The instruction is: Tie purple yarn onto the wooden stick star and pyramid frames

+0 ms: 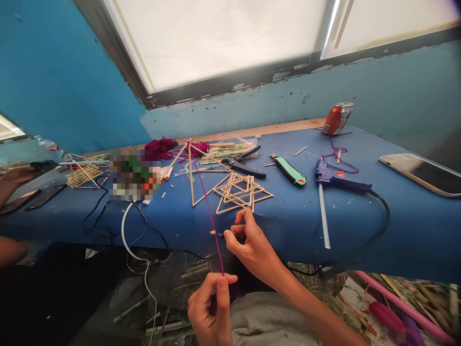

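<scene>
My left hand (211,307), low in the middle, pinches the end of a magenta yarn (206,198) between thumb and forefinger. The yarn runs taut up to the top of a triangular frame of thin wooden sticks (192,180) on the table. My right hand (250,242) is closed around a lighter, mostly hidden by the fingers. Its small orange flame (212,232) burns at the yarn, about midway along the lower part. Beyond my right hand lie several star-shaped stick pieces (241,192), overlapping each other.
Pruning shears (247,168), a green folding tool (290,170), a blue glue gun (326,175), a drink can (337,118) and a phone (425,174) lie along the blue table (281,230). Magenta yarn bundles (160,146) sit behind. Another person's hand (16,178) shows at far left.
</scene>
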Available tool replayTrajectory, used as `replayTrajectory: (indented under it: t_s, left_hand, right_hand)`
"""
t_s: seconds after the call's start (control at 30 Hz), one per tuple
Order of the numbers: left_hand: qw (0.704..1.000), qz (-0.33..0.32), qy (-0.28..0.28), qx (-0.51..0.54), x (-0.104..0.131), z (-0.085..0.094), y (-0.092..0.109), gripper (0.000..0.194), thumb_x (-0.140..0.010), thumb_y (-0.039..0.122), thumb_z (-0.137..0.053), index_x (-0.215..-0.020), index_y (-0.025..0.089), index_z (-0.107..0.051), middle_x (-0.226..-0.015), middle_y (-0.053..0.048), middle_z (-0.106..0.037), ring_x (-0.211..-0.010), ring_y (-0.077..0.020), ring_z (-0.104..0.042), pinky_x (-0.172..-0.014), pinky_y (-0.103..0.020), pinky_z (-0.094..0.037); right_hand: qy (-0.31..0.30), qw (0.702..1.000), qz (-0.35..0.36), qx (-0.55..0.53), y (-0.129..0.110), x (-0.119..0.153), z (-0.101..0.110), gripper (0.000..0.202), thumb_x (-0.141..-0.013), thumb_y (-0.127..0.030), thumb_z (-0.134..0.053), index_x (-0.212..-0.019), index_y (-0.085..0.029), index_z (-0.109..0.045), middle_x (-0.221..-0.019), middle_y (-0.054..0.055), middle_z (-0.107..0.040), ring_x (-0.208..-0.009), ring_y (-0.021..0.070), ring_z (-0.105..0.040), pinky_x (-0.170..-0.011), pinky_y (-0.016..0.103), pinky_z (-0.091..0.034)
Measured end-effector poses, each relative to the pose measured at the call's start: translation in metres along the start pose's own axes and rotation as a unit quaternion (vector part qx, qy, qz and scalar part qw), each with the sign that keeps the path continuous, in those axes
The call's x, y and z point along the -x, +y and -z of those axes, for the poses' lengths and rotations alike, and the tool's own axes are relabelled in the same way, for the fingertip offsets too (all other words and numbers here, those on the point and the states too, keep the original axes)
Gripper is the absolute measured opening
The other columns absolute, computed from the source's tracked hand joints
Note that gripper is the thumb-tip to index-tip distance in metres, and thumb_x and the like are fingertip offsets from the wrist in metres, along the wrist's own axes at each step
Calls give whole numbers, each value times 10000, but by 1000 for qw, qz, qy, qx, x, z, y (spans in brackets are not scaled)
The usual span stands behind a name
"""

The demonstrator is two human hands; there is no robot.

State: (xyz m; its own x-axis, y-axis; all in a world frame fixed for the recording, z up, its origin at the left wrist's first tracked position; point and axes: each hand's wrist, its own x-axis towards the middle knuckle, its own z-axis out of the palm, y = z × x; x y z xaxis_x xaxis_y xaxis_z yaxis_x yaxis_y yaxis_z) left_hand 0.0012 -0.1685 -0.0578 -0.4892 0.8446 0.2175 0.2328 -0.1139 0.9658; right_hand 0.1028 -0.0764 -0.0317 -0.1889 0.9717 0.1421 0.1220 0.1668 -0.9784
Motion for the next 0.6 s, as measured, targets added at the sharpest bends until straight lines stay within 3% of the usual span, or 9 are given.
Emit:
replayTrajectory:
  t_s: [0.23, 0.37, 0.5, 0.6]
  left_hand:
    - [1000, -2, -3, -6, -2, -1, -4, 448, -892, 537, -575, -664, 166, -680, -535, 12, -525, -472, -90, -378, -470, -238, -272]
    - [1000, -4, 5, -4, 0, -2, -6, 440, -888, 534, -588, -664, 166, -679, -540, 15, -517, -481, -88, -385, -483, -238, -275]
    - [1000, -19, -6, -20, -2, 2, -7, 423, -926, 504, -547, -700, 174, -686, -531, 30, -479, -474, -88, -339, -479, -251, -242]
    - [994, -70, -14, -85, -13, 15, -7, 424, -975, 445, -468, -673, 187, -617, -532, 38, -457, -465, -92, -340, -483, -251, -255]
  right_hand:
    - [-4, 1000, 0, -20, 2, -1, 0, 257, -945, -352, -548, -934, -255, -310, -586, -133, -371, -537, 98, -266, -535, 233, -247]
    - [4, 995, -20, -97, 12, 2, 1, 331, -984, -574, -448, -983, -256, -355, -685, -86, -435, -599, 106, -382, -584, 217, -354]
    - [139, 975, -34, -170, 25, 13, 12, 521, -922, -773, -349, -1010, -260, -373, -807, -30, -510, -723, 128, -505, -730, 261, -495]
    - [233, 957, -31, -169, 31, 24, 27, 587, -863, -834, -387, -1006, -264, -380, -798, -16, -540, -702, 133, -527, -672, 240, -497]
